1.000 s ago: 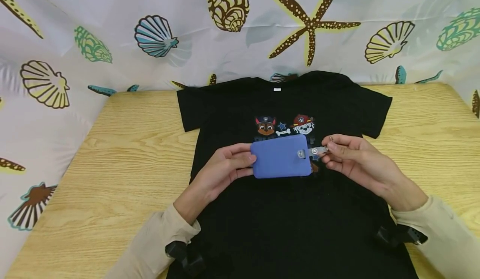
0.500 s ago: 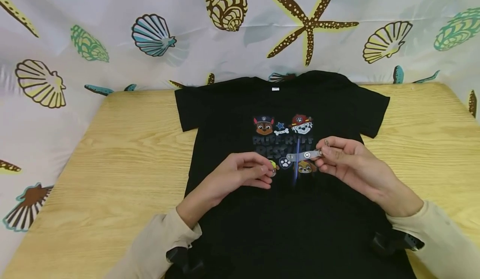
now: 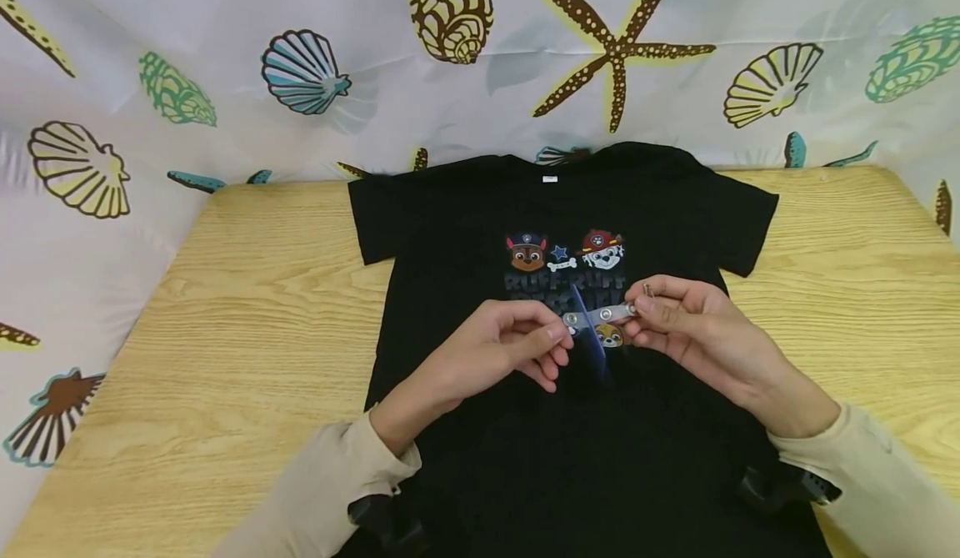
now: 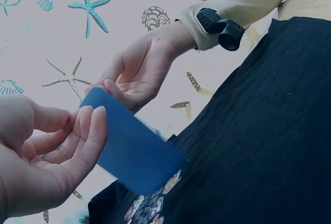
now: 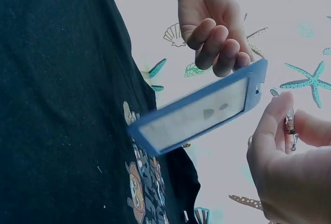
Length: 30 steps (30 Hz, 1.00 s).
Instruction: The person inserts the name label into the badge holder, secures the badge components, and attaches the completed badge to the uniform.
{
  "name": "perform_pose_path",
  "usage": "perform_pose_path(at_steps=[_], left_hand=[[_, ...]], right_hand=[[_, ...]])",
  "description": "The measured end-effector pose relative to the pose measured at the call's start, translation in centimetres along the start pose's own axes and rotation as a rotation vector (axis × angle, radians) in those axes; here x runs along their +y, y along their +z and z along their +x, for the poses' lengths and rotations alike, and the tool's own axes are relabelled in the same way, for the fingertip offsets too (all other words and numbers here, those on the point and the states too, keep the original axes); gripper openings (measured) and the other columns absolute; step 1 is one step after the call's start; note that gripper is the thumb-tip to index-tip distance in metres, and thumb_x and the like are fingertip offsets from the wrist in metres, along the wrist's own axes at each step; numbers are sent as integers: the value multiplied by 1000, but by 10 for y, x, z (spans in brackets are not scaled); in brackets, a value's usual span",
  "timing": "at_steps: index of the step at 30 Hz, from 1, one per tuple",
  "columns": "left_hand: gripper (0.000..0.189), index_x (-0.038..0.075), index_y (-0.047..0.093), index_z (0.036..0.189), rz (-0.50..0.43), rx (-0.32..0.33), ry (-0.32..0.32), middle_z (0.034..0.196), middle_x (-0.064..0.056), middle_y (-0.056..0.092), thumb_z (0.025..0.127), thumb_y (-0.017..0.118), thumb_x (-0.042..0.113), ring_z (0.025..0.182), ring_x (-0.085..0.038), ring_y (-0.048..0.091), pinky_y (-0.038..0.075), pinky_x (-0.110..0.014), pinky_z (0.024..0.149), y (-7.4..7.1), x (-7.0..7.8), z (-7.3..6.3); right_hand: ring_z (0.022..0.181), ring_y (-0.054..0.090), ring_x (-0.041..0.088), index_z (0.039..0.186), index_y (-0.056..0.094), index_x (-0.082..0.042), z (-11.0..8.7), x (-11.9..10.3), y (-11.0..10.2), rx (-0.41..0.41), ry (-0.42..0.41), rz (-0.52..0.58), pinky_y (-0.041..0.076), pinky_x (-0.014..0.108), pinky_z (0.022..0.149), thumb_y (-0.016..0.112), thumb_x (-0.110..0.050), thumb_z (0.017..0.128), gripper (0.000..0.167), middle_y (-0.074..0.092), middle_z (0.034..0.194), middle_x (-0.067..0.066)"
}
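A blue badge holder hangs nearly edge-on over a black T-shirt. Through its slot runs a clear snap strap with metal studs. My right hand pinches the metal clip at the strap's right end. At the other end, the thumb and fingertips of my left hand pinch the strap beside the holder. The right wrist view shows the holder's windowed face, tilted; its plain blue back faces the left wrist camera. Fingers hide part of the strap.
Beneath the hands the T-shirt lies spread out, its cartoon dog print facing up, on a wood-grain table. A shell-and-starfish patterned cloth hangs along the back and sides.
The badge holder has swung from broadside to edge-on. My left hand has let go of its left edge and moved right to the strap's end. The right hand keeps the clip, shifting slightly left.
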<state>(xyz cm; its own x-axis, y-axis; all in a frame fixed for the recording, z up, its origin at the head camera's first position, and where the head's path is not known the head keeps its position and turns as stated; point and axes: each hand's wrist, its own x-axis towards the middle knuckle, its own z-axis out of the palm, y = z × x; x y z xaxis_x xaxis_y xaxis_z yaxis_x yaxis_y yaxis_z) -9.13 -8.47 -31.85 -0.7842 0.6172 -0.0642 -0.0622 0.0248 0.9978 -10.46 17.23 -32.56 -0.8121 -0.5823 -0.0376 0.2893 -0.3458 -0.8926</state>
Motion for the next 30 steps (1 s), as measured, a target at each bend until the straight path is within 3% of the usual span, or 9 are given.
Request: perform_pose_path(at_steps=[5, 7, 12, 17, 27, 30], left_hand=[[18, -10, 59, 104, 42, 31, 4, 85, -13, 63, 100, 50, 5, 68, -14, 61, 59, -37, 69, 1, 3, 2], [17, -8, 60, 103, 74, 48, 16, 84, -13, 63, 100, 50, 6, 67, -14, 60, 59, -36, 68, 2, 3, 3], [15, -2, 63, 97, 296, 111, 149, 82, -14, 61, 99, 54, 9, 61, -13, 55, 57, -33, 60, 4, 4, 5], [12, 4, 66, 93, 528, 174, 263, 76, -1, 61, 98, 57, 10, 57, -9, 53, 52, -26, 52, 8, 7, 7], [9, 8, 66, 92, 745, 218, 480, 74, 3, 56, 97, 58, 8, 59, -7, 46, 42, -20, 53, 13, 6, 13], [9, 7, 65, 94, 792, 220, 518, 76, 3, 57, 97, 57, 7, 63, -6, 46, 41, -18, 55, 15, 6, 16]], right_hand=[[85, 64, 12, 104, 63, -3, 0, -1, 1, 18, -4, -10, 54, 22, 79, 48, -2, 100, 16, 63, 95, 6], [85, 64, 12, 104, 63, -3, 1, -1, 2, 21, -9, -15, 54, 22, 79, 48, -2, 100, 15, 63, 95, 6], [81, 63, 12, 102, 63, -3, 1, -2, 5, 26, -40, -65, 54, 22, 74, 49, -2, 100, 14, 65, 91, 5], [76, 61, 13, 101, 63, -3, 0, -3, 7, 58, -64, -129, 54, 23, 69, 50, -3, 99, 13, 67, 88, 6], [74, 62, 13, 101, 63, -2, 0, -6, 10, 78, -121, -217, 54, 24, 67, 51, -2, 99, 12, 69, 88, 6], [72, 62, 13, 102, 63, -1, 0, -7, 12, 91, -139, -256, 54, 24, 66, 52, -3, 99, 12, 69, 88, 7]])
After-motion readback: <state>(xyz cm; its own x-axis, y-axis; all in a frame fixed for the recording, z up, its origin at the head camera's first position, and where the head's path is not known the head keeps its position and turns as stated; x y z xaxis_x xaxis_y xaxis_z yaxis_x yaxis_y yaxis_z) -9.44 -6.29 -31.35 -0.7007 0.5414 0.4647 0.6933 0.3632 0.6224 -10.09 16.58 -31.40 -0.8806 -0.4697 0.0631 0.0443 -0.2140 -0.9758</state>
